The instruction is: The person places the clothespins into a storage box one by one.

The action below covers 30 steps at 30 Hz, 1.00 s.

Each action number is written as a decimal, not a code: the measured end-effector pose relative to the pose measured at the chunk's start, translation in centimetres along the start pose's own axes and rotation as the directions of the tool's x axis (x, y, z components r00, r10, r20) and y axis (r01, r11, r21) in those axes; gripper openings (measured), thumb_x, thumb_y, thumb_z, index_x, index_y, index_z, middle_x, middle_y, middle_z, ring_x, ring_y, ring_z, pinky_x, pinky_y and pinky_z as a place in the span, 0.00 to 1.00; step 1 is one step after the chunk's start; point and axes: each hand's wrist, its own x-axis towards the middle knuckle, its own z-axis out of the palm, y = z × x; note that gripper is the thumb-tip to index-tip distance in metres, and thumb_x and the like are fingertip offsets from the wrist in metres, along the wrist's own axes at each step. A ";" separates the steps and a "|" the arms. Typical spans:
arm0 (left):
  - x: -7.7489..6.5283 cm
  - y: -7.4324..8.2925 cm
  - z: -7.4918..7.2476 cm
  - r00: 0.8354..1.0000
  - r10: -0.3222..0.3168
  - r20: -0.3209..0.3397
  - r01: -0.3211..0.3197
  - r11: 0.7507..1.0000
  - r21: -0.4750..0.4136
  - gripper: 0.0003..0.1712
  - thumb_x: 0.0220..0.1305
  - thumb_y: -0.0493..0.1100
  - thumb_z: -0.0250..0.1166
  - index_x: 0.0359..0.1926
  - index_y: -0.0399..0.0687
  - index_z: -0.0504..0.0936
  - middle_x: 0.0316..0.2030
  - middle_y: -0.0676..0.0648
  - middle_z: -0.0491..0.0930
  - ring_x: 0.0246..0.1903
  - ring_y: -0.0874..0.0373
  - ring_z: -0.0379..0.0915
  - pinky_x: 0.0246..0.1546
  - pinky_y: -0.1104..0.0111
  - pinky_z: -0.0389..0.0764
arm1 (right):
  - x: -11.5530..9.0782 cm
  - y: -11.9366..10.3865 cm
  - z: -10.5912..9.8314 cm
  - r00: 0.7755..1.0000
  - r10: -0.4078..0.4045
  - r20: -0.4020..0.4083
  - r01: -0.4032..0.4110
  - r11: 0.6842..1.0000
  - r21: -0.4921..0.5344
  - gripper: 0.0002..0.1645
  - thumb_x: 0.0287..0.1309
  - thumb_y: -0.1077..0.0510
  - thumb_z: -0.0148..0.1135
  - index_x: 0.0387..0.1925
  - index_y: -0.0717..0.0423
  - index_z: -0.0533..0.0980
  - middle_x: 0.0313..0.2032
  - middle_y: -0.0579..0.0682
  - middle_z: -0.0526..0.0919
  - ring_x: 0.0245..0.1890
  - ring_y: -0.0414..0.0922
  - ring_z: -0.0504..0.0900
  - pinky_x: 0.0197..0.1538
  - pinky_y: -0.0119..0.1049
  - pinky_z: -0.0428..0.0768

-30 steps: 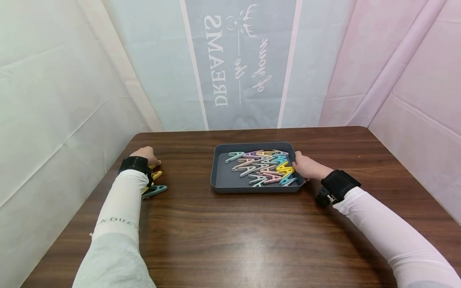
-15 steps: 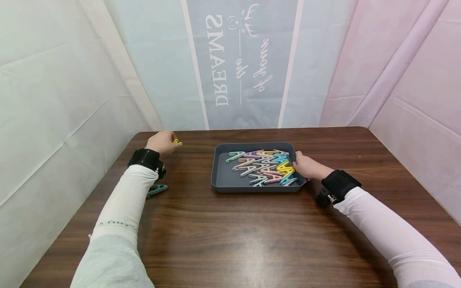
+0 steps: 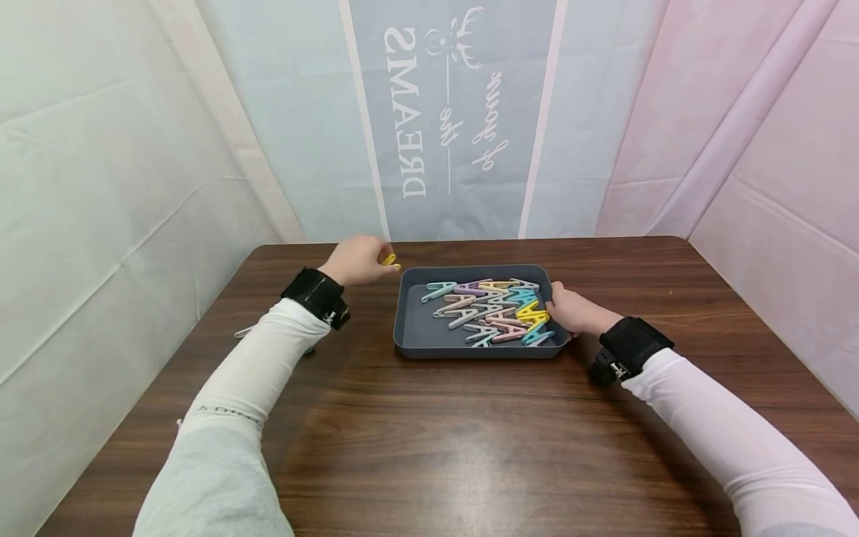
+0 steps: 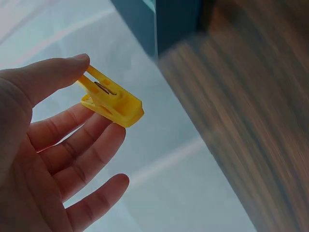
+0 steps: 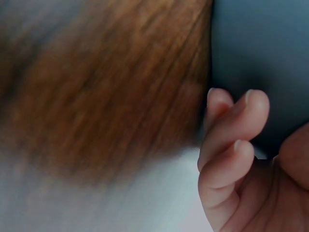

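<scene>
My left hand (image 3: 359, 261) pinches a yellow clothespin (image 4: 116, 100) between thumb and fingers. It is just off the far left corner of the dark grey tray (image 3: 416, 324), apart from it. The wrist view shows the little finger held away from the pin. At the tray's right end, my right hand (image 3: 576, 309) grips the wall, with curled fingers (image 5: 236, 116) against its outer side. Several clothespins in pink, blue, purple, grey and yellow lie in the tray, among them a bright yellow clothespin (image 3: 532, 316) near the right wall.
The tray stands on a brown wooden table (image 3: 470, 447). Parts of a pale clothespin (image 3: 244, 332) and a teal one (image 3: 309, 350) peek out around my left forearm. Curtains (image 3: 463, 216) hang behind the table and along both sides.
My left hand has carried the yellow clothespin from the left side of the table, away and rightward to beside the tray. The right hand and tray have stayed put.
</scene>
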 end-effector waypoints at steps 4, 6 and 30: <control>0.5 2.4 0.7 0.998 0.055 0.037 -0.057 0.997 0.049 0.18 0.63 0.52 0.68 0.44 0.43 0.83 0.31 0.49 0.80 0.30 0.56 0.74 0.32 0.62 0.75 | 0.0 -0.1 0.0 1.000 0.001 0.002 -0.001 1.000 -0.003 0.32 0.73 0.62 0.38 0.64 0.81 0.41 0.25 0.59 0.71 0.14 0.44 0.72 0.20 0.36 0.74; 0.8 3.3 1.1 0.995 0.072 0.062 -0.076 0.995 0.063 0.17 0.62 0.51 0.68 0.44 0.44 0.83 0.31 0.49 0.80 0.30 0.56 0.74 0.32 0.62 0.75 | -0.1 -0.2 -0.1 1.000 0.000 0.003 0.000 1.000 0.000 0.32 0.73 0.62 0.38 0.64 0.81 0.41 0.26 0.60 0.71 0.14 0.44 0.72 0.20 0.36 0.74; 6.3 7.5 5.8 0.925 -0.017 0.380 -0.152 0.899 0.410 0.03 0.60 0.43 0.67 0.33 0.51 0.81 0.26 0.53 0.76 0.24 0.60 0.65 0.25 0.66 0.67 | 0.0 0.2 0.0 1.000 0.009 -0.004 -0.009 1.000 0.019 0.31 0.73 0.61 0.40 0.64 0.80 0.44 0.29 0.61 0.70 0.15 0.45 0.72 0.20 0.36 0.74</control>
